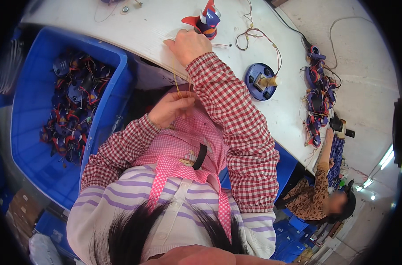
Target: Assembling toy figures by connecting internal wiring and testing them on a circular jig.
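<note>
- Leftward, a blue plastic bin (31, 110) beside the white worktable (143, 28), holding a tangle of wired toy parts (75, 106), too jumbled to separate piece from piece.
- Left hand (172, 108), in front of the apron, near the table's near edge: fingers curled toward the thumb, apparently pinching the thin yellow strands (176, 80); the contact is partly concealed.
- Thin yellow strands, running between the two hands; cord or wire cannot be told, and their far ends are lost.
- Right hand (192, 47), on the tabletop, against the near side of the toy figure (207, 21): fingers bent, but the back of the hand masks their grip, so whether they clasp anything cannot be told. The figure, red, purple and white, stands with its lower part hidden.
- Step in hand, as judged: steadying the figure while managing the strands; the next move calls for a firm right hand and untangled strands on the left.
- Right of the figure, a round purple-blue base (254, 92) with a beige cylinder, wired to a loose cable.
- Far right, a heap of similar wired parts (315, 104); beyond, a co-worker in a leopard-print sleeve (321, 183), whose hand is indistinct.
</note>
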The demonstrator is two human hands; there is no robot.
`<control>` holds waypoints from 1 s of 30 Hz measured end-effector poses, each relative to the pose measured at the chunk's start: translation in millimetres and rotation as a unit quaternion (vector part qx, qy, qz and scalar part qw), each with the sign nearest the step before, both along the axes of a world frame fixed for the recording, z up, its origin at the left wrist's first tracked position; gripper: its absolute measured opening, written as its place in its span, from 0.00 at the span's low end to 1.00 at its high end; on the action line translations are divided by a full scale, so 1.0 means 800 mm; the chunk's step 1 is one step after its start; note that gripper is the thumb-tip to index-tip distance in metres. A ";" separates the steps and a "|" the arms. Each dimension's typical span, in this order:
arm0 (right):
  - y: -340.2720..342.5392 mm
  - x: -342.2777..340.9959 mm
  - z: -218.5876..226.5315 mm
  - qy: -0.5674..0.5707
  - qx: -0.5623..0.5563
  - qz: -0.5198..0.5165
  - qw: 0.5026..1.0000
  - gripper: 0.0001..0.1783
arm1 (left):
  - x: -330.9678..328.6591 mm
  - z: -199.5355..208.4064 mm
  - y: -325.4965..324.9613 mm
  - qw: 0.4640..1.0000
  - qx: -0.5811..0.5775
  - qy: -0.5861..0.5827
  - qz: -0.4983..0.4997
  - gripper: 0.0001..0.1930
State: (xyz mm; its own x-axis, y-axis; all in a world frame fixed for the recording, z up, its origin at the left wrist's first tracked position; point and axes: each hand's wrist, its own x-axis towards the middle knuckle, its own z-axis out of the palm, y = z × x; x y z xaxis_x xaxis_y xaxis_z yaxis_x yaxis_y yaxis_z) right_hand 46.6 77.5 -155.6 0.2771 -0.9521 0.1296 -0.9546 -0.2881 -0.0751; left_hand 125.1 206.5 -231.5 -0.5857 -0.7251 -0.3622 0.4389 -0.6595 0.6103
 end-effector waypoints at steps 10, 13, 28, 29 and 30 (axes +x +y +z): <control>0.141 -0.093 0.025 -0.386 -0.010 0.093 0.918 0.08 | 0.004 0.016 0.008 0.996 0.030 0.016 0.078 0.07; 0.183 -0.110 0.001 -0.407 0.022 0.063 0.911 0.09 | 0.004 0.016 0.008 0.997 0.026 0.019 0.066 0.04; 0.197 -0.102 -0.060 -0.433 -0.037 0.078 0.897 0.11 | -0.008 0.026 0.013 0.991 -0.018 -0.090 0.094 0.04; 0.195 -0.100 -0.060 -0.439 -0.032 0.084 0.894 0.11 | -0.006 0.026 0.011 0.990 -0.024 -0.097 0.098 0.05; 0.194 -0.100 -0.059 -0.442 -0.034 0.095 0.891 0.11 | -0.006 0.025 0.010 0.989 -0.030 -0.100 0.107 0.05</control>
